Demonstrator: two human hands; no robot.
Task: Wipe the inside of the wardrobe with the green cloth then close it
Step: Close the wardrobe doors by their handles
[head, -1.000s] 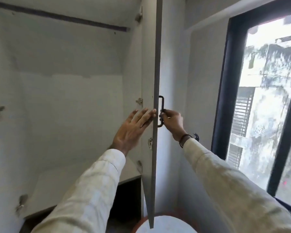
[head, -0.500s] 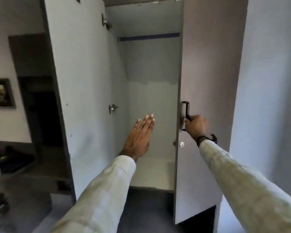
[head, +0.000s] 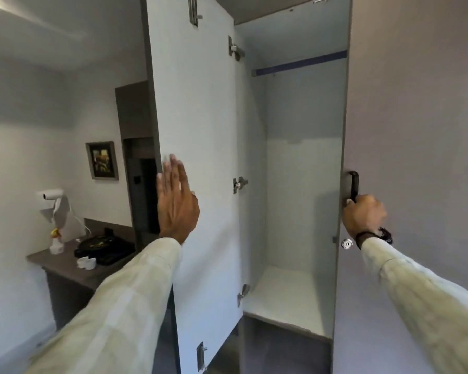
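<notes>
The wardrobe [head: 303, 184] stands in front of me, pale inside, with a dark rail near its top and a white shelf low down. Its left door [head: 200, 130] stands wide open. The right door [head: 405, 117] is swung nearly shut. My right hand [head: 364, 215] grips the black handle [head: 353, 186] on the right door's edge. My left hand [head: 176, 201] is flat, fingers apart, at the free edge of the left door and holds nothing. No green cloth is in view.
A dark counter [head: 65, 268] at the left carries a spray bottle [head: 56, 241], a black bag [head: 106, 247] and small white items. A framed picture [head: 102, 160] hangs on the wall. A dark doorway sits behind the left door.
The right door has swung from edge-on to nearly shut with my right hand on its handle. My left hand has left that door and moved left to the open left door's edge.
</notes>
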